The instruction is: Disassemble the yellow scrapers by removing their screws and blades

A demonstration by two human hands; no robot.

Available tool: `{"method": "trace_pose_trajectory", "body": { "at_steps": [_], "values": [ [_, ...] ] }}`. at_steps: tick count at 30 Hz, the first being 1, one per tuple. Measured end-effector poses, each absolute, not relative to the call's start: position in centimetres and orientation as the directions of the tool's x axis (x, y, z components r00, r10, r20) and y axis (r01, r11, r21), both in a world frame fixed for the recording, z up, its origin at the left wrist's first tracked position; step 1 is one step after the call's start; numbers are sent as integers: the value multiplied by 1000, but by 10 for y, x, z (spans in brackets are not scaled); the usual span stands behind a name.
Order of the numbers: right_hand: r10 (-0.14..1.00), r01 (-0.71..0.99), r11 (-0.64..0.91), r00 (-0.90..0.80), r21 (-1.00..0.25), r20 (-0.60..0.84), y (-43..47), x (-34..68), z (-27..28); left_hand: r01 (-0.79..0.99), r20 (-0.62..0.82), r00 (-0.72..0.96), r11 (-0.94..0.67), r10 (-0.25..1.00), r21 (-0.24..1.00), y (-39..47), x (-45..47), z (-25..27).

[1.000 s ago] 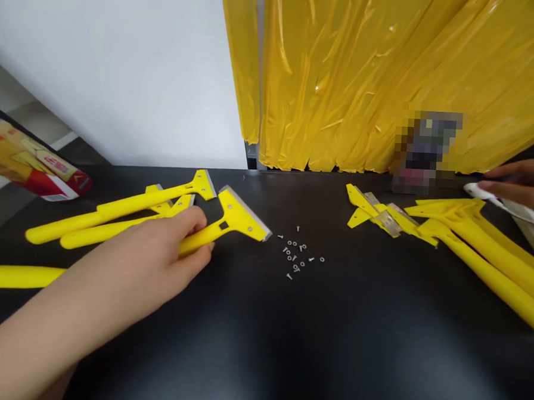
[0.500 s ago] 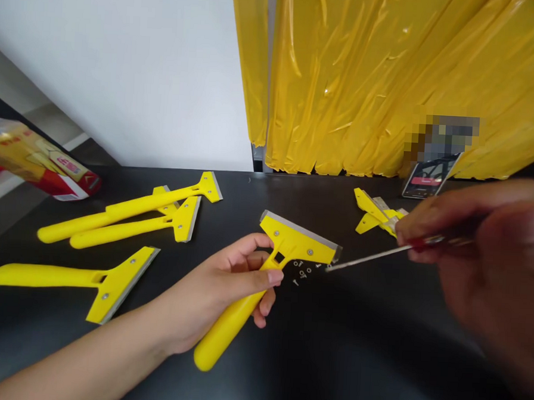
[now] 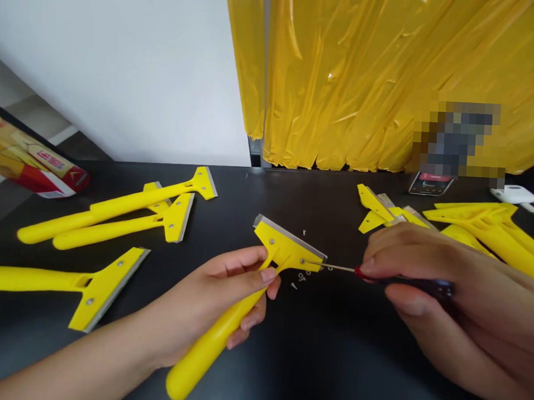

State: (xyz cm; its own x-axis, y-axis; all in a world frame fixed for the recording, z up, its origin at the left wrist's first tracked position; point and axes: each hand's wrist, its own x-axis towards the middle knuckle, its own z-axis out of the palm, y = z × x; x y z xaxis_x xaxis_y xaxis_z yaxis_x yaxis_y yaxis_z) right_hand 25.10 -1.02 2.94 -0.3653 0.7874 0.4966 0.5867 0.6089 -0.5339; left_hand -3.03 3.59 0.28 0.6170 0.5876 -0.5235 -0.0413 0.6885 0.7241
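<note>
Left hand (image 3: 226, 293): you grip a yellow, T-shaped plastic scraper (image 3: 224, 335)
Right hand (image 3: 454, 293): you pinch a slim, dark-and-red-handled metal screwdriver (image 3: 358, 272)
Tip (image 3: 309, 262): at a round silver screw (image 3: 302, 261)

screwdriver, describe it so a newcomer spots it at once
On the right, over the black table, find the right hand. The screwdriver is in its grip, thin shaft pointing left; the red-fronted dark handle sets it apart from the yellow scrapers.
</note>
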Motion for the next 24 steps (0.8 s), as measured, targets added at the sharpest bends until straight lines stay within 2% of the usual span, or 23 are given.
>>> {"method": "trace_pose_trajectory", "body": {
  "at_steps": [5,9,15,20,22,24],
  "values": [
    [692,562,710,-447,-425,567,-10,249,36,-32,-510,620,669,596,743,36,-30,0],
    [679,631,706,-475,-321,560,-10,248,39,-24,-508,622,664,595,747,36,-30,-2],
    [707,733,642,-453,-225,543,-12,241,43,-36,-525,614,684,590,728,36,-31,-1],
    [786,911,412,-353,-5,508,-15,230,53,-61,-514,602,677,611,734,32,-28,0],
    [791,909,416,-382,38,478,-13,225,61,-95,-508,601,686,617,722,29,-27,0],
    [782,868,496,-442,-8,439,-9,221,71,-115,-501,618,700,606,705,27,-27,-1]
  ]
}}
